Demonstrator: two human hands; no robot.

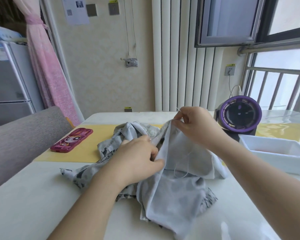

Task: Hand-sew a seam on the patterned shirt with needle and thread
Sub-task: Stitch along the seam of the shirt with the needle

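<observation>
While the patterned shirt (171,196) lies crumpled at the near middle of the table (24,205), pale inner side up, one edge is lifted into a ridge between both hands, probably so the seam line stays taut and easy to pierce; the left hand (139,158) curls thumb and fingers round a fold low on that ridge, anchoring it; the right hand (196,125), farther and higher, pinches the needle (178,109) at the top of the raised edge, a sliver of metal poking out above its fingertips; whether the point sits in the cloth I cannot tell; a loop of thread (181,173) hangs slack over the fabric below, which suggests a stitch not yet drawn tight; a pink phone (71,140) rests on the yellow mat (93,149) at far left, a purple fan (239,116) and white tray (275,153) at right, all apart from the work.
</observation>
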